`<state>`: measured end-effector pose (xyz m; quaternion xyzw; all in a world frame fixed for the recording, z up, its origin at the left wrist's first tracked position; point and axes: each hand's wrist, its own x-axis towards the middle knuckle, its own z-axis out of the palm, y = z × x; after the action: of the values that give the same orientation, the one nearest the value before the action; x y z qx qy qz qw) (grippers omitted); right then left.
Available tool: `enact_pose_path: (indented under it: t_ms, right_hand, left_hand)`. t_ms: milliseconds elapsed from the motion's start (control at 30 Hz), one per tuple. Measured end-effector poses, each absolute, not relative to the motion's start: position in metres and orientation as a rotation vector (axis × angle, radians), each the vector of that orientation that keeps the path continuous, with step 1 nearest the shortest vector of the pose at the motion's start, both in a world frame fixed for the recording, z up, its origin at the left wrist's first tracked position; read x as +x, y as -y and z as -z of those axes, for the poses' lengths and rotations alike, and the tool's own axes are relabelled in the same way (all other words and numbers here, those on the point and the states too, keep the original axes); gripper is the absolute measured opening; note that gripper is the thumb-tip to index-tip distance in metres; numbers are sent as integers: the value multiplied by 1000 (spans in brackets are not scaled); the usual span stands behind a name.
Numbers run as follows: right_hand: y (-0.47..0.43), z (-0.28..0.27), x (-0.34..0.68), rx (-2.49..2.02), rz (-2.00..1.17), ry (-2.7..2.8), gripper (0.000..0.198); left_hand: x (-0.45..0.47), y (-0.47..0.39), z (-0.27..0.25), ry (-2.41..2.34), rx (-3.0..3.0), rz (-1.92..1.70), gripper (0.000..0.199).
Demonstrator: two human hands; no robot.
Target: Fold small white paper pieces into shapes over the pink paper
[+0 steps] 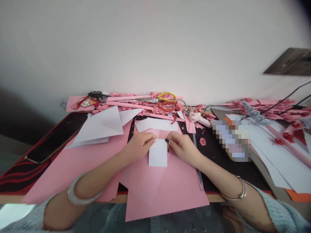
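A small white paper rectangle [157, 153] lies over pink paper [167, 194] at the middle of the table. My left hand [141, 145] pinches its upper left corner between thumb and fingers. At the upper right corner, my right hand [181, 144] does the same, fingertips closed on the edge. Just beyond both hands rests a white paper strip [156, 124]. Larger folded white sheets [102, 124] lie to the left on more pink paper.
Scissors with yellow and red handles [167, 98] lie on pink rolled paper along the wall. A glue gun [198, 117] is at back right, near a pink paper rose [202, 141]. A dark phone [58, 136] lies left; white sheets [272, 155] lie right.
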<state>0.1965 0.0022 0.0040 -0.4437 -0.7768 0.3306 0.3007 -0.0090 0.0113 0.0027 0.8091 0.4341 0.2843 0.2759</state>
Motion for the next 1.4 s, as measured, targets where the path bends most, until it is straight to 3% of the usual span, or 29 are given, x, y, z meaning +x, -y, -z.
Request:
enact_pose_path:
  t_ms: [200, 333, 633, 767, 900, 1000, 1067, 1400]
  right_hand:
    - [-11, -2, 208, -1245, -771, 1901, 17]
    - [-5, -5, 200, -1061, -775, 2057, 41]
    - [1, -3, 191, -1096, -884, 1858, 9]
    - [2, -6, 192, -1125, -981, 1750, 27]
    - [0, -5, 191, -1086, -1124, 1606, 7]
    - [0, -3, 190, -1020, -1210, 1481, 29]
    - [0, -3, 189, -989, -1216, 1445, 32]
    - [1, -6, 191, -969, -1157, 1519, 14]
  left_hand:
    - [-19, -21, -2, -1171, 1838, -932, 27]
    - [-12, -18, -3, -1067, 1690, -824, 28]
    - [-5, -12, -2, -949, 1487, -757, 32]
    - [-5, -13, 1, -753, 1294, -809, 43]
    - [-3, -12, -2, -734, 1290, -828, 51]
    - [-1, -12, -5, -790, 1304, -866, 65]
    - [0, -11, -5, -791, 1325, -881, 73]
    - [-1, -7, -7, -876, 1424, -957, 85]
